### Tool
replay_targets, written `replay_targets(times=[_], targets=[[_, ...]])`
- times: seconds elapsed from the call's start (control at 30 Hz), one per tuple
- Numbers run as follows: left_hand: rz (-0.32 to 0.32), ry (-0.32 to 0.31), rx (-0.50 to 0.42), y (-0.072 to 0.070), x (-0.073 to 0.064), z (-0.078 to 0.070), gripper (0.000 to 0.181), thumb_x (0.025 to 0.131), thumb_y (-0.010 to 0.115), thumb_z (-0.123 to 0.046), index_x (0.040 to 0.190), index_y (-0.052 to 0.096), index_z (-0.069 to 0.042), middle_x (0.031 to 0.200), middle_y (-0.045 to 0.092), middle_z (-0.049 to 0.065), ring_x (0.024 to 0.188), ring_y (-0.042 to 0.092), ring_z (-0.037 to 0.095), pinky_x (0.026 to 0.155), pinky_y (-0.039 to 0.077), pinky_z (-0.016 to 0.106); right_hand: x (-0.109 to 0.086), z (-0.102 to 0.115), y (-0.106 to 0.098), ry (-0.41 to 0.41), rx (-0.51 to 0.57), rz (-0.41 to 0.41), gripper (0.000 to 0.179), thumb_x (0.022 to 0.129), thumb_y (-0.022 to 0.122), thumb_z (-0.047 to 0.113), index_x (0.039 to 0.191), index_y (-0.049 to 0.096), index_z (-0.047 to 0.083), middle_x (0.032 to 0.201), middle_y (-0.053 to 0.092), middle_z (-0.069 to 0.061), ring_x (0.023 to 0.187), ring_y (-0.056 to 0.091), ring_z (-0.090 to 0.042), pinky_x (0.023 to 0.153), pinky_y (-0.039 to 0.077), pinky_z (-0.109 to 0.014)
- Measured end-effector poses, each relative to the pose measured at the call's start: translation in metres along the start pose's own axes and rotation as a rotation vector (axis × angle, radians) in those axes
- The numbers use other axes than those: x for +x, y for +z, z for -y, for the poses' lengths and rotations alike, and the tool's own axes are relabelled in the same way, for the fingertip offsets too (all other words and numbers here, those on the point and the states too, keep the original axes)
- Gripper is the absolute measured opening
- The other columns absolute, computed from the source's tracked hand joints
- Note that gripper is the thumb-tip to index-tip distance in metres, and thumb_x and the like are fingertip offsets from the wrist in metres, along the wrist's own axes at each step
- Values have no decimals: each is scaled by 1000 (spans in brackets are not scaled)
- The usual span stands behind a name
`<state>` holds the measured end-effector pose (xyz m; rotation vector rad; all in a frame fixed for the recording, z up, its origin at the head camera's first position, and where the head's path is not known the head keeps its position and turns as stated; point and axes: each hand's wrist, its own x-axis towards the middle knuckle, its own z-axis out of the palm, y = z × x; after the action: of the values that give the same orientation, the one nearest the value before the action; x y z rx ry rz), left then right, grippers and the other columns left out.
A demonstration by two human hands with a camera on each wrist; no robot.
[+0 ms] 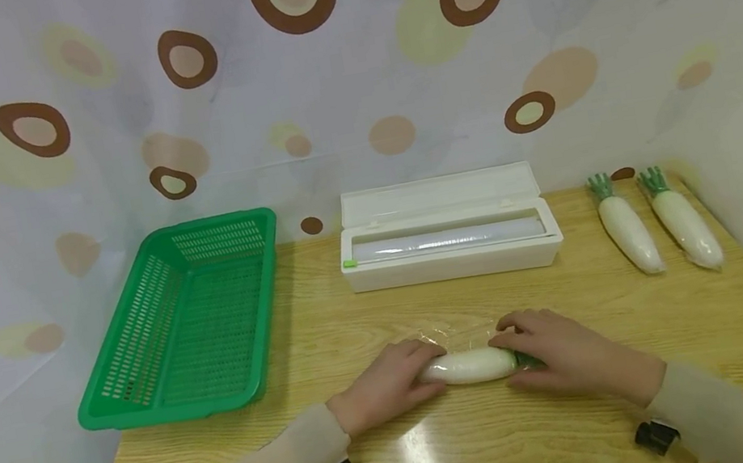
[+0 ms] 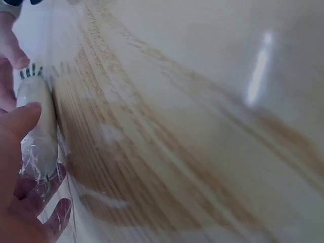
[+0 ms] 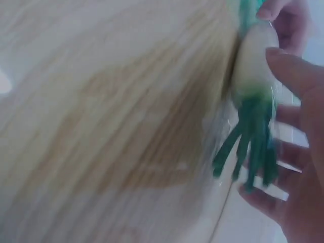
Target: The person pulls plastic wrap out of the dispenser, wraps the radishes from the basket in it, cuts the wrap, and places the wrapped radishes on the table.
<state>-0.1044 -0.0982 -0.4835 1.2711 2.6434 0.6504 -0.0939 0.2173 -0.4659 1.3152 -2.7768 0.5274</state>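
Note:
A white radish (image 1: 471, 367) with green leaves lies crosswise near the front middle of the table, in clear plastic film (image 1: 466, 337) that also spreads beyond its far side. My left hand (image 1: 392, 385) holds its tapered root end, thumb on the white body in the left wrist view. At the leafy end, my right hand (image 1: 569, 354) holds the radish between thumb and curled fingers. The right wrist view shows the green leaves (image 3: 250, 136) beneath the film, beside those fingers.
A green plastic basket (image 1: 260, 315) stands at the left. Behind the radish sits a white film dispenser (image 1: 454, 265), its lid (image 1: 439, 194) raised and a roll (image 1: 447, 239) inside. Two more radishes (image 1: 628, 233) lie at the back right. A patterned curtain (image 1: 347, 88) hangs behind the table.

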Motion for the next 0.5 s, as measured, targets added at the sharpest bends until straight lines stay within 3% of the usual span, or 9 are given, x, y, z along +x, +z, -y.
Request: replay_targets(times=[0.13,0.27,0.4,0.5], targets=[[21,-54,52,2,0,-2,50,98,73,-39,140,61,-13,130,68,2,120,61,19,104,47,39,2,7,3,-5,-76,-20,59,88,82,46,129,69,5,119,63,-7,108,61,-25,93,51,-50],[-10,-54,101,3,1,-1,46,98,73,-36,138,63,-14,130,67,2,120,60,19,103,47,38,3,11,5,-8,-134,-38,56,85,86,37,125,69,3,111,63,-4,104,60,-25,91,50,-48],[-49,-25,40,2,2,-1,43,96,77,-30,132,67,-11,119,64,4,108,59,18,96,50,33,3,12,8,-2,-144,-42,51,86,86,24,128,68,1,107,62,-4,100,59,-22,87,51,-44],[-29,-24,-15,0,1,0,43,95,78,-27,132,67,-8,112,61,4,101,56,16,93,50,29,2,10,9,7,-129,-28,52,89,84,19,134,65,-1,105,61,-4,98,58,-21,84,52,-41]])
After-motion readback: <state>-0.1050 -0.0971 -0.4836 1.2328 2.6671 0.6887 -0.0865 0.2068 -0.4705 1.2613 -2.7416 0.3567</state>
